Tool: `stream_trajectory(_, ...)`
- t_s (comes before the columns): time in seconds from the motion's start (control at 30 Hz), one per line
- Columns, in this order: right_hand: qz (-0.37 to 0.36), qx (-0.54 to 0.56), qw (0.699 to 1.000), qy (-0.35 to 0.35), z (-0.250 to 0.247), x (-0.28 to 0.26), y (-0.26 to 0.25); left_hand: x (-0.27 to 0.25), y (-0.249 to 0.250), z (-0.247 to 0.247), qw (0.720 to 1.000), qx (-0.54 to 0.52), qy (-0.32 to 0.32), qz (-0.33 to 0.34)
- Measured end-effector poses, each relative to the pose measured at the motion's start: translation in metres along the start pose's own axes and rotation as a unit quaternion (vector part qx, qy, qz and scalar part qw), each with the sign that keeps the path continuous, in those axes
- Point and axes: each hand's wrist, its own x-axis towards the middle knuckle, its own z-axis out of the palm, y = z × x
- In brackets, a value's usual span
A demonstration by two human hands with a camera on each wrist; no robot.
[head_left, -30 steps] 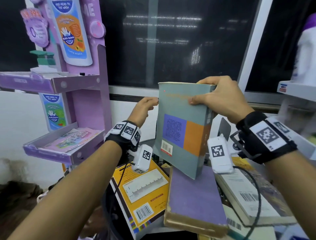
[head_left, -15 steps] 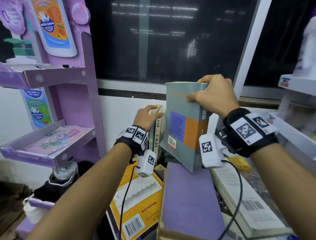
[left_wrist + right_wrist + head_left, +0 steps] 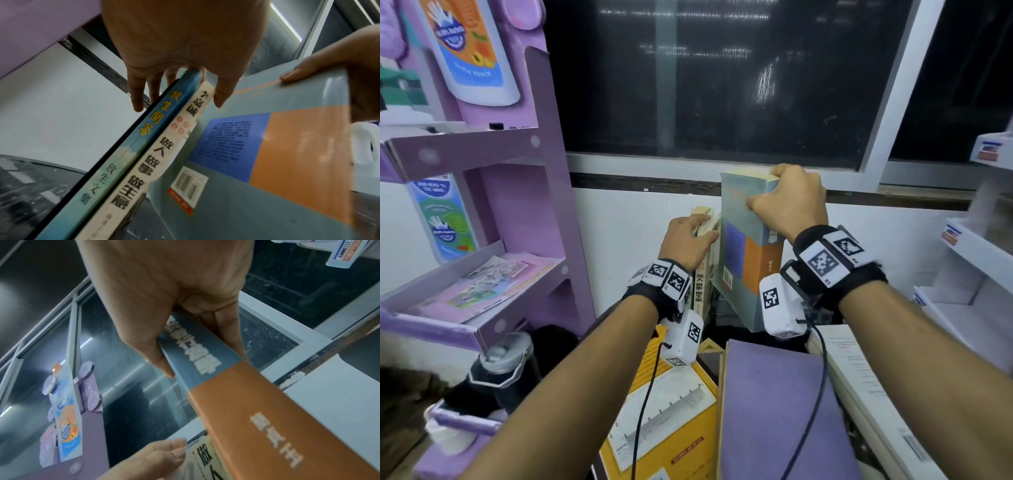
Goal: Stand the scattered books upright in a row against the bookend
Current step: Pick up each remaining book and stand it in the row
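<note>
A grey-green book with blue and orange panels is nearly upright, its lower end tilted toward me. My right hand grips its top edge, thumb on the cover and fingers behind the spine. Just left of it stand two upright books, one with a blue spine and one with a cream spine. My left hand holds their tops, with fingers on the left side and the thumb on the right. A thin black edge runs along the blue book's left side. The grey-green book's cover leans close against the cream book.
A purple book, a yellow book and a white book lie flat in front. A purple display shelf stands at the left and white shelves at the right. A dark window is behind, and a black bottle sits low left.
My right hand has carried the grey-green book away from me and down toward the wall, up beside the two standing books. My left hand has dropped onto their tops.
</note>
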Motion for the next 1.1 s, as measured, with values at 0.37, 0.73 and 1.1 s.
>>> stream_trajectory(0.37,0.040,0.026,0.999,-0.023,0.050,0.001,0.010,-0.005,-0.004,-0.011,1.000,0.008,-0.008,0.022)
stream_trajectory(0.73,0.041,0.036,0.995,-0.083,0.074,-0.011,0.008,-0.010,-0.005,-0.014,0.999,-0.021,-0.027,0.030)
stream_trajectory(1.1,-0.019,0.006,0.986,-0.168,0.069,-0.015,0.009,-0.007,-0.015,-0.027,0.992,-0.086,-0.086,0.013)
